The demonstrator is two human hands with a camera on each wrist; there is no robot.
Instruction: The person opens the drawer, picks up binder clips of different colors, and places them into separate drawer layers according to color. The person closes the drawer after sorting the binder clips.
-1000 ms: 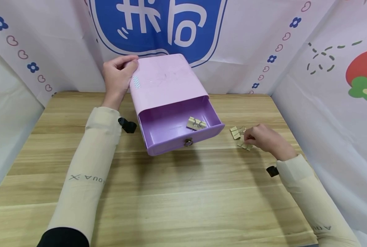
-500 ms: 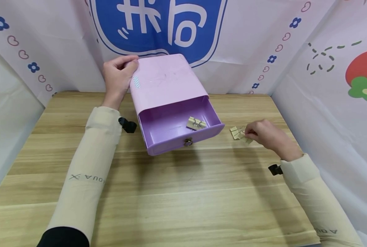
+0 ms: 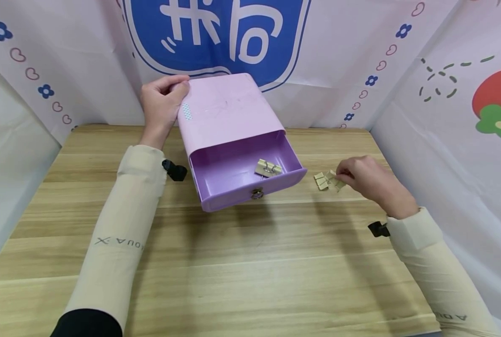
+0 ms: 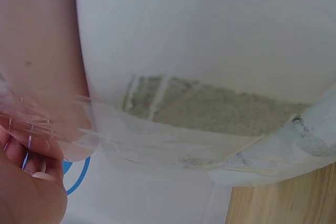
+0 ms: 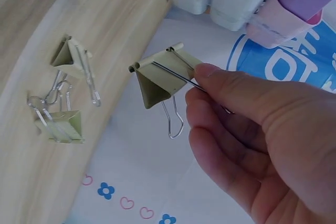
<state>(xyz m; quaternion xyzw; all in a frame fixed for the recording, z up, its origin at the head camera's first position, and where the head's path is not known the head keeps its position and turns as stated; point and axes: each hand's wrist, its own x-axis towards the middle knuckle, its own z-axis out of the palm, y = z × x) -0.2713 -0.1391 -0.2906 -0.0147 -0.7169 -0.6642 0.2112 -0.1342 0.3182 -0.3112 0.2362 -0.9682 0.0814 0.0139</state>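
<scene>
My left hand (image 3: 161,106) grips the back left corner of a pink storage box (image 3: 233,110), thumb on its top. The box's purple drawer (image 3: 223,175) is pulled out at the front, and a gold binder clip (image 3: 267,168) lies in it. To the right, my right hand (image 3: 370,182) pinches another binder clip (image 5: 165,77) by a wire handle between thumb and forefinger, raised over the table. Beyond that clip in the right wrist view, two more binder clips, one upper (image 5: 71,56) and one lower (image 5: 63,127), lie close together on the wood.
The wooden table (image 3: 250,271) meets a white printed cloth (image 3: 318,93) at the back and sides. In the right wrist view, white and light blue drawer units (image 5: 236,3) show beside the purple drawer. A small ring pull (image 3: 256,193) sits on the drawer's front.
My right hand has picked a binder clip up off the table, moving up and slightly right with it. The left hand and the box stay in place.
</scene>
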